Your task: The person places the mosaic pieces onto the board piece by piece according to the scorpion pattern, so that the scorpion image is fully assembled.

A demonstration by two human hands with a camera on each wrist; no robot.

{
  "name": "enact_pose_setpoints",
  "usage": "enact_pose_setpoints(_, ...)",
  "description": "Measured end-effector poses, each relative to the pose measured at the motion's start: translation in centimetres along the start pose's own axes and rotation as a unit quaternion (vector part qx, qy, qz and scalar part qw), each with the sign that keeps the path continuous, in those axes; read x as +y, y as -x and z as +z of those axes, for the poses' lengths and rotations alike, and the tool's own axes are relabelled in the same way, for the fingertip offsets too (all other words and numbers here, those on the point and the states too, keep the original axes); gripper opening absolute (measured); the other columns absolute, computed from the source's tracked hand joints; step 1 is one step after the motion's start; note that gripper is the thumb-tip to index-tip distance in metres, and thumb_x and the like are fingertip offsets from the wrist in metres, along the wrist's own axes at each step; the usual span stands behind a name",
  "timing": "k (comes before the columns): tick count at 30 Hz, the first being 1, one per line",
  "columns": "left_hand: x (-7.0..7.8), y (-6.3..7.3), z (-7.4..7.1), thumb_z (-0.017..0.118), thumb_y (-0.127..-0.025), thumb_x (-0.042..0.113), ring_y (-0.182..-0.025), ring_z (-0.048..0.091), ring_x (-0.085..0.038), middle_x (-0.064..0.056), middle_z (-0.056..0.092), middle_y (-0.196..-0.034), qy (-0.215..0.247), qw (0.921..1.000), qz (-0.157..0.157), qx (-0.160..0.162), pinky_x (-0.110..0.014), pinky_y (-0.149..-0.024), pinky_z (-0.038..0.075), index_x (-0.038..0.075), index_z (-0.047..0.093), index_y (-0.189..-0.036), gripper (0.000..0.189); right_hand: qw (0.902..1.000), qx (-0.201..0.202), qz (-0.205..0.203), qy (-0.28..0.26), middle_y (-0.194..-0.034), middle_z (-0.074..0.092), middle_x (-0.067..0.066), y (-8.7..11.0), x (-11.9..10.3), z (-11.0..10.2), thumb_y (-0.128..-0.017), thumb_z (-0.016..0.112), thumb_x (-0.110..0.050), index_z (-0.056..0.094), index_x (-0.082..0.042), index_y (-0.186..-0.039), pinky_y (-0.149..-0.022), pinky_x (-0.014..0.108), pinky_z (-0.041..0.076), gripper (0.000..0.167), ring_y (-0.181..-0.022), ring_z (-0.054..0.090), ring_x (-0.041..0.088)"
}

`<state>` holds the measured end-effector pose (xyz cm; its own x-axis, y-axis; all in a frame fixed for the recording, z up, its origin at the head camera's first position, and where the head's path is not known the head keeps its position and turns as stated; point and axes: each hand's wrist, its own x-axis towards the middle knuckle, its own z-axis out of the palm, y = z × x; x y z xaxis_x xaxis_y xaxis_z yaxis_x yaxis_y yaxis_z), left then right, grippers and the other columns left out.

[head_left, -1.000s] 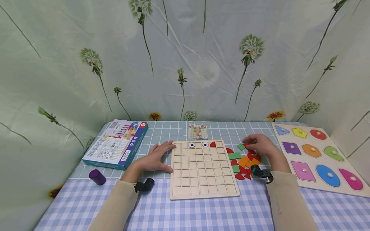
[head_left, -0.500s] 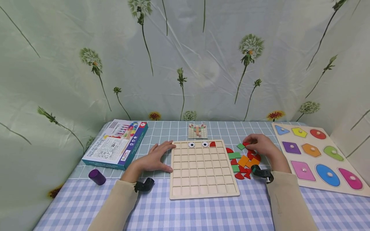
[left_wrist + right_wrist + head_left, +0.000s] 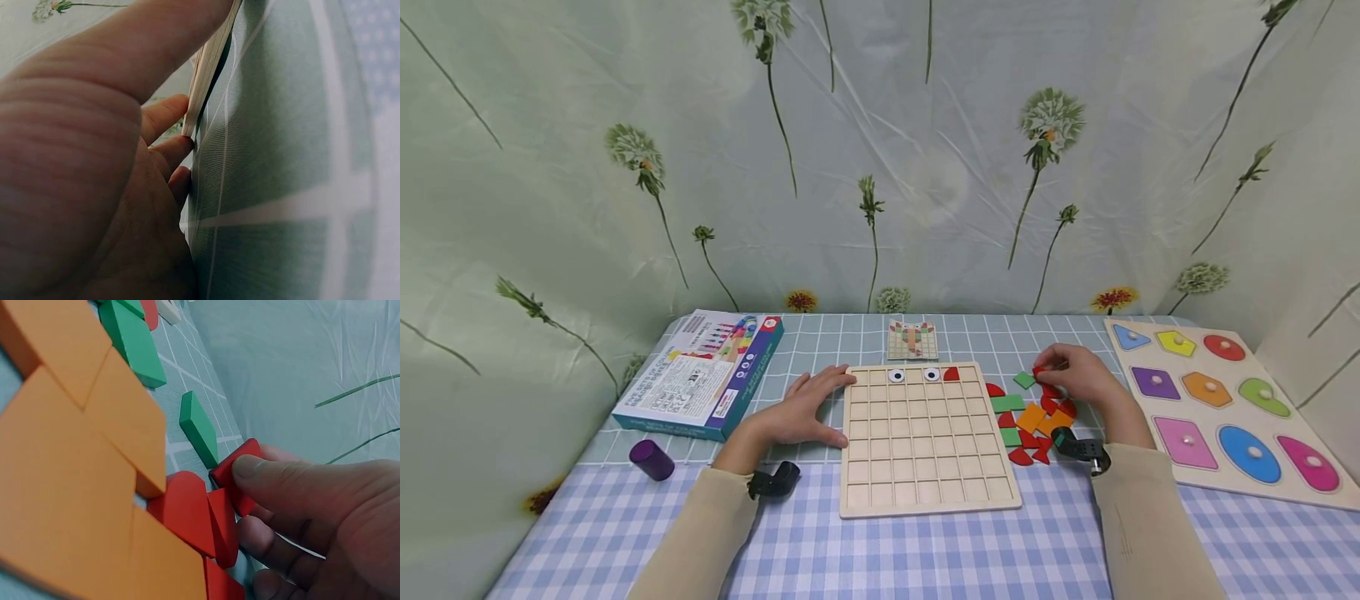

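Note:
My left hand lies at the left edge of a wooden grid board, thumb and fingers spread and touching it. In the left wrist view, its fingertips meet the board's side. On the board's top row are two round eye pieces and a red quarter-circle piece. To the board's right, my right hand pinches a red tile between thumb and fingers, over the loose pile. Beside that tile lies a green tile; other red pieces and orange tiles sit close by.
A small pattern card stands behind the board. A boxed set and a purple cylinder are on the left. A knobbed shape puzzle lies at the right, near my right forearm. A curtain hangs behind the table.
My right hand has closed its fingertips on a red tile at the pile's far end and raised it slightly. My left hand stays at the board's edge.

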<state>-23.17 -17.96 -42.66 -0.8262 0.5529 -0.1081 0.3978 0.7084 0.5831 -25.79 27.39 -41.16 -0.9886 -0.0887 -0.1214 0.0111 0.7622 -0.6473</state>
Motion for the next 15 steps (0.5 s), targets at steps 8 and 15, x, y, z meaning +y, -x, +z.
enact_pose_setpoints(8, -0.16, -0.01, -0.02, 0.085, -0.076, 0.044, -0.156, 0.013, -0.035, -0.012, 0.020, -0.167, -0.001, 1.0000, 0.002, 0.000, -0.063, -0.124, -0.001, 0.015, 0.035, -0.154, 0.097, 0.9999, 0.001, -0.001, -0.015, -0.110, 0.062, 0.021, 0.06, -0.16, -0.16, -0.098, 0.060, -0.012, 0.061, -0.002, -0.120, -0.076, 0.027, 0.052, 0.024, -0.097, 0.054, 0.030)
enact_pose_setpoints(15, -0.14, -0.03, 0.00, 0.084, -0.076, 0.045, -0.156, 0.013, -0.036, -0.012, 0.021, -0.167, -0.001, 1.0000, 0.000, 0.000, -0.063, -0.124, -0.001, 0.016, 0.035, -0.154, 0.097, 0.9996, 0.008, -0.025, -0.005, -0.120, 0.060, 0.023, -0.15, -0.48, -0.20, -0.100, 0.055, -0.015, 0.064, -0.009, -0.128, -0.076, 0.027, 0.052, 0.030, -0.104, 0.054, 0.033)
